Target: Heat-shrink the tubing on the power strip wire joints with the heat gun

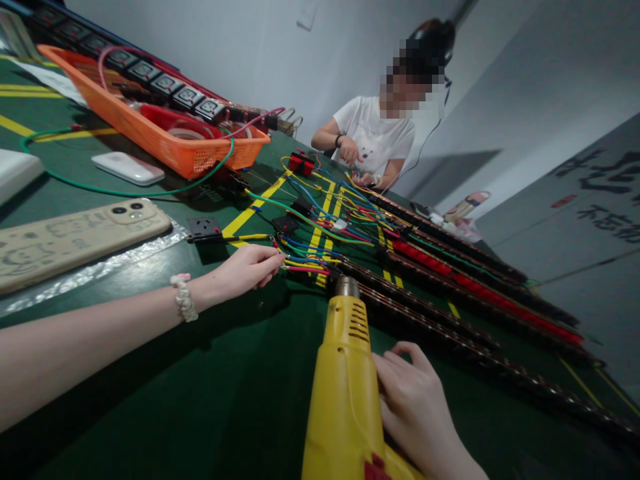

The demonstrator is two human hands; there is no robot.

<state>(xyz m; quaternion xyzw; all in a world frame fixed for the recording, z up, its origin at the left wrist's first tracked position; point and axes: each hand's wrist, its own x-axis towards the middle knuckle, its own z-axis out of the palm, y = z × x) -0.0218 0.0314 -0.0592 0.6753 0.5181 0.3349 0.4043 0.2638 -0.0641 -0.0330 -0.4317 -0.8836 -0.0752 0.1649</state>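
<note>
My right hand (413, 393) is wrapped round a yellow heat gun (345, 393), partly hidden behind its body. The gun's metal nozzle (347, 287) points away from me, close to the end of a long dark strip (430, 317). To the left, my left hand (253, 267) is closed, its fingertips pinching the ends of thin coloured wires (307, 267). These wires, red, yellow and blue among them, run right towards the strip. A black square socket plate (204, 229) with a black and yellow lead lies just behind my left hand.
An orange basket (175, 150) holding cables stands at the back left, with a row of black sockets across it. A phone (85, 233) and a white device (128, 168) lie at left. Several long strips (480, 287) stretch right. Across the table sits another person (375, 133), hands together.
</note>
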